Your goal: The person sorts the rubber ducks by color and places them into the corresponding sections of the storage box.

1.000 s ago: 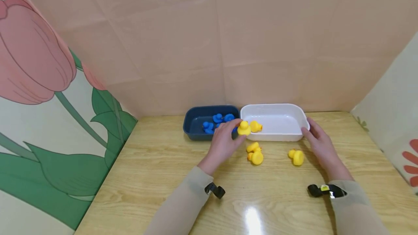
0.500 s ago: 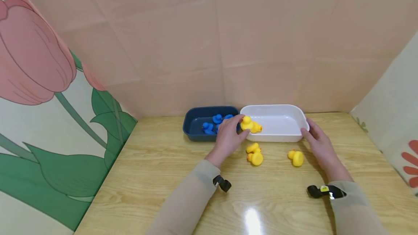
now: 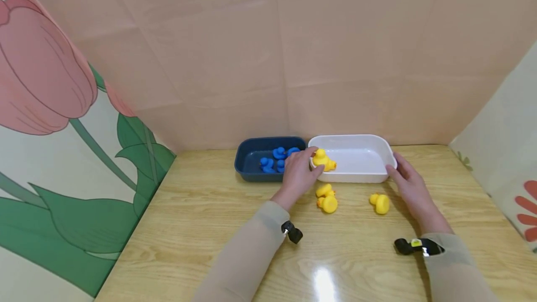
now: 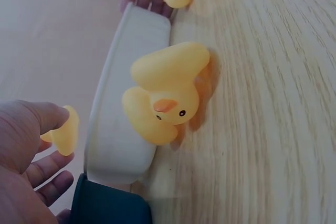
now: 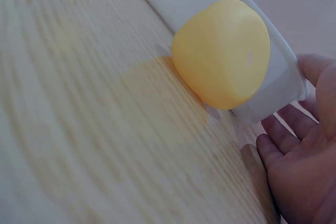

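My left hand pinches a yellow rubber duck between thumb and fingers, over the left end of the white tray. Another yellow duck lies in the tray just beside it, partly covered. In the left wrist view the held duck shows between thumb and fingers. My right hand holds the tray's right end, thumb at the front corner. Two yellow ducks lie touching on the table in front of the tray. A single yellow duck lies near my right hand.
A dark blue tray with several blue ducks adjoins the white tray on the left. Both stand at the back of the wooden table, close to the pinkish backdrop. A printed panel borders the left side.
My left hand has moved right with the yellow duck, from the gap between the trays to over the white tray's left end. My right hand has stayed at the tray's right end.
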`<state>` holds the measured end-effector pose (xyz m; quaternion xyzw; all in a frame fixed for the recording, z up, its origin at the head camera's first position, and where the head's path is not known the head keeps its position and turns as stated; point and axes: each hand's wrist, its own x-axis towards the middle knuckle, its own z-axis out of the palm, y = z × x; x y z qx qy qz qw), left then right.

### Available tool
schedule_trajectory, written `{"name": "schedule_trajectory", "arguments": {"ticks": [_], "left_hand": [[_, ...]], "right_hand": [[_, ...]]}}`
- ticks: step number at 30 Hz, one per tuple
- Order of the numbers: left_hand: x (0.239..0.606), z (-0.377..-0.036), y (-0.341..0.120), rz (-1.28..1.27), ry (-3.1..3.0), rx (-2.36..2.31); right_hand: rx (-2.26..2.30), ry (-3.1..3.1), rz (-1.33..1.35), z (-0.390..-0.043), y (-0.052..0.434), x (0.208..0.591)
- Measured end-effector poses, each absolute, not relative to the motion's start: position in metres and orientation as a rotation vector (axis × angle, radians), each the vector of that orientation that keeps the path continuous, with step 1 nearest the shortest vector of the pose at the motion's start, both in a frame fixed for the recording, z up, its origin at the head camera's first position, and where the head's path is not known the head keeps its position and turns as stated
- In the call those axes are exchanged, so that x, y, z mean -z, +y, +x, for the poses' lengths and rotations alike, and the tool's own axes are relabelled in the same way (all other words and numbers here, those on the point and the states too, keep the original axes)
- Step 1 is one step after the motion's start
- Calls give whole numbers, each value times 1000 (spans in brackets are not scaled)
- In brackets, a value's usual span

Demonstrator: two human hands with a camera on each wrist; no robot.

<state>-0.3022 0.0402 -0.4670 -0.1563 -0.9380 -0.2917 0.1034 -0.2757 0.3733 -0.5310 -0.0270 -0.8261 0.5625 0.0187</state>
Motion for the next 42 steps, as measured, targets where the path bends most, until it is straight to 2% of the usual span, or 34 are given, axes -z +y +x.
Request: {"name": "schedule_trajectory", "arguments": {"ticks": [22, 42], "left_hand": [[475, -306, 41, -420, -2785, 835], [465, -271, 35, -478, -2733, 887]], "right_hand": [[-1758, -2568, -104, -277, 373, 530], [-1764, -2574, -104, -277, 376, 530]]}}
